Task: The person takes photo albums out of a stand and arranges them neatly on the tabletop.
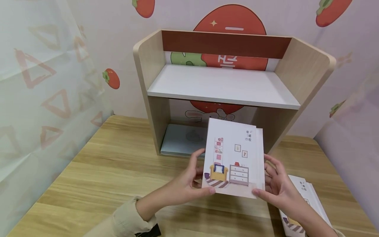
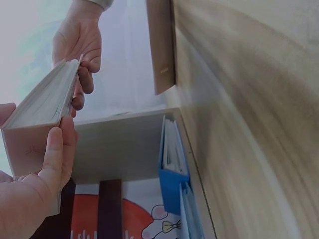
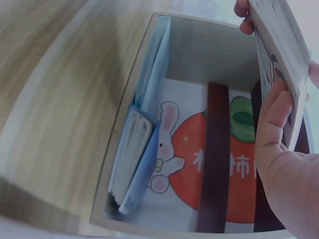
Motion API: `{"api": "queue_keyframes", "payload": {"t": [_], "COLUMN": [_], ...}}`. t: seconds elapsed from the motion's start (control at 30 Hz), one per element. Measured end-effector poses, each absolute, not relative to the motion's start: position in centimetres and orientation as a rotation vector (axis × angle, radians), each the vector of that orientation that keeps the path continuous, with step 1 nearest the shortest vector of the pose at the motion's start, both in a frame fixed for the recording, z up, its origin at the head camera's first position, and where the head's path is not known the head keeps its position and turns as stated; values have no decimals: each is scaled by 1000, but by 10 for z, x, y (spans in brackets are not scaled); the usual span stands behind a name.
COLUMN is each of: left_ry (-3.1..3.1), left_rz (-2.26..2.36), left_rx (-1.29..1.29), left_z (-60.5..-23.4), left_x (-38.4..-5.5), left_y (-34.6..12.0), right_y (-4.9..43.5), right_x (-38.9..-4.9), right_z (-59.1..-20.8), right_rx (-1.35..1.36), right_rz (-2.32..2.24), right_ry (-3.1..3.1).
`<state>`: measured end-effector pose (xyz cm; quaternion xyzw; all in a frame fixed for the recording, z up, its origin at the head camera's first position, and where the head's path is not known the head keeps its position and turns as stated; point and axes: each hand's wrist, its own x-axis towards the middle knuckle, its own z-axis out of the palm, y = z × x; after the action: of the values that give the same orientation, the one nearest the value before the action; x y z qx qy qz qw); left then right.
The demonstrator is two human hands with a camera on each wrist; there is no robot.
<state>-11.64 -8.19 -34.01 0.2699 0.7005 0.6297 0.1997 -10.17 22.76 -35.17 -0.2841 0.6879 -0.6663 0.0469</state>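
A white book (image 1: pixel 234 158) with a drawn armchair and drawers on its cover is held up in front of the shelf, tilted, between both hands. My left hand (image 1: pixel 185 181) grips its left side, thumb on the lower front corner and fingers behind. On the opposite side, my right hand (image 1: pixel 281 186) holds the lower right corner, thumb in front. The left wrist view shows the thick block of pages and the spine (image 2: pixel 30 152). Under the right forearm lies another white book (image 1: pixel 315 200) with a similar cover, partly hidden by the arm.
A two-tier wooden shelf (image 1: pixel 222 84) stands at the back of the wood-grain table (image 1: pixel 118 177). Blue books (image 3: pixel 137 159) lie flat on its lower level, at the left. Printed fabric walls (image 1: pixel 56 98) enclose the table on several sides.
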Motion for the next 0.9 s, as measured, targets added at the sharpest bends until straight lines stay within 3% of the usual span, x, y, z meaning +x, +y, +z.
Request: {"api": "queue_keyframes", "payload": {"t": [0.9], "left_ry": [1875], "left_rz": [1663], "left_rx": [617], "left_z": [-365], "left_x": [-110], "left_y": [-60], "right_y": [254], "right_x": [-92], "right_z": [-383], "right_rx": [-695], "right_rz": [-1796], "right_ry": [2445]}}
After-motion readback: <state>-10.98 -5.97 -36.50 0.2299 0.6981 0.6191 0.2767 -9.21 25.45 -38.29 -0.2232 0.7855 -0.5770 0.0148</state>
